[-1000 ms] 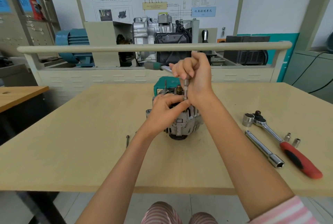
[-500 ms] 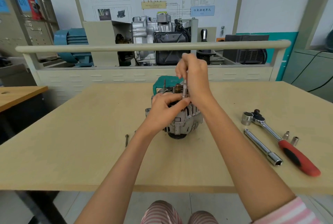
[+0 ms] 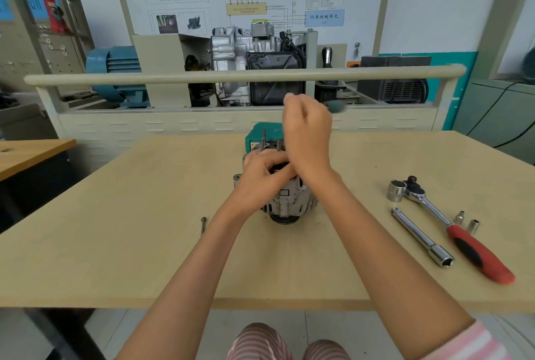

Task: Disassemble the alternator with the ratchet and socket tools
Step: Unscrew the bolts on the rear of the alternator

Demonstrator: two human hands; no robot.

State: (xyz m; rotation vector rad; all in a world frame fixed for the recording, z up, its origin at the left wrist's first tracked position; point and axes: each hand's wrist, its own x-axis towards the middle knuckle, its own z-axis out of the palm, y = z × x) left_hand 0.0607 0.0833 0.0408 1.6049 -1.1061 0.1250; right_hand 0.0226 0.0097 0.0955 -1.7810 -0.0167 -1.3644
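The alternator (image 3: pixel 286 200) is stood at the counter's (image 3: pixel 115 244) centre — shaft axis vertical, pulley end down. It is clasped by the left hand (image 3: pixel 260 177). The right hand (image 3: pixel 308 134) is fisted round a blurred green-handled tool (image 3: pixel 335 106) above it — handle pointing right.

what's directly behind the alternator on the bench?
A teal box stands behind the alternator; only its top and left edge show. The rest is covered by the alternator, the left hand gripping its top, and the right hand holding a blurred green-handled tool.
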